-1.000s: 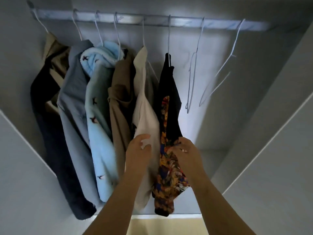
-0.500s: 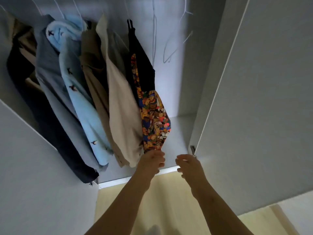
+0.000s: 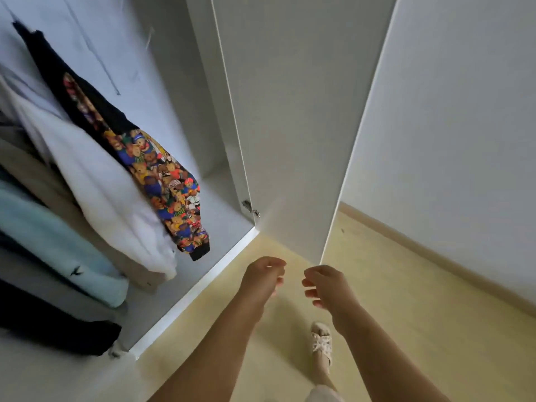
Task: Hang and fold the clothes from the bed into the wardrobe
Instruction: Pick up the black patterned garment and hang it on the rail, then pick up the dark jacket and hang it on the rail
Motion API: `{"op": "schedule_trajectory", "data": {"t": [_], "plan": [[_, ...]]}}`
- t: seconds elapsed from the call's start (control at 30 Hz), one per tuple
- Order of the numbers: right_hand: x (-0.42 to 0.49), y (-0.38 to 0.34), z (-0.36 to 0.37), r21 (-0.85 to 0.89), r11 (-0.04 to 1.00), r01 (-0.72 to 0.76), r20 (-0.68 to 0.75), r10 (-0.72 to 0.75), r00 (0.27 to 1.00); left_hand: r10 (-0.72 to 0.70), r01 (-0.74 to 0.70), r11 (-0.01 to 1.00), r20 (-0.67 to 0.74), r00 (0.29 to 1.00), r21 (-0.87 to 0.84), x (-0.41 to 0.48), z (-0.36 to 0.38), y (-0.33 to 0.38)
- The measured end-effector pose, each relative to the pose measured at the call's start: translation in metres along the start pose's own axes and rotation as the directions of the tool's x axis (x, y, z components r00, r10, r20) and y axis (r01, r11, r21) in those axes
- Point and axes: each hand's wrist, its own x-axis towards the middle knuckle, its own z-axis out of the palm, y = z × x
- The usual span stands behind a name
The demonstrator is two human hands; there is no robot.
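Observation:
In the open wardrobe (image 3: 203, 274) at the left hang several garments. A black garment with a bright teddy-bear print (image 3: 162, 181) hangs rightmost, beside a white one (image 3: 95, 184), a beige one (image 3: 37, 181), a light blue one (image 3: 52, 245) and a dark one (image 3: 49, 326). My left hand (image 3: 262, 277) and my right hand (image 3: 326, 285) hover empty over the floor in front of the wardrobe, fingers loosely curled, apart from the clothes. The rail and the bed are out of view.
The white wardrobe door (image 3: 295, 126) stands open just beyond my hands, its hinge (image 3: 249, 207) low on the frame. A white wall (image 3: 452, 140) runs along the right. The floor (image 3: 406, 314) is pale yellow; my sandalled foot (image 3: 321, 343) is below my right hand.
Both hands have let go of the bear-print garment and drawn back out of the wardrobe. My view has swung down and to the right, toward the floor.

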Motion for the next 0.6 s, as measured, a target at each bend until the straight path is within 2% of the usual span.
{"op": "schedule_trajectory", "data": {"t": [0.2, 0.33, 0.5, 0.6], "plan": [[-0.074, 0.080, -0.056, 0.169, 0.983, -0.065, -0.196, 0.098, 0.976, 0.022, -0.066, 0.980, 0.229, 0.973, 0.188, -0.061, 0.059, -0.037], [-0.116, 0.126, -0.095, 0.259, 0.962, -0.087, -0.285, 0.162, 0.945, 0.011, -0.118, 0.946, 0.334, 0.943, 0.303, -0.096, 0.109, -0.062], [-0.175, 0.189, -0.158, 0.386, 0.919, -0.085, -0.387, 0.245, 0.889, -0.017, -0.185, 0.899, 0.455, 0.890, 0.397, -0.153, 0.186, -0.098], [-0.234, 0.242, -0.212, 0.473, 0.879, -0.054, -0.468, 0.303, 0.830, -0.061, -0.224, 0.866, 0.540, 0.839, 0.446, -0.209, 0.248, -0.132]]}}
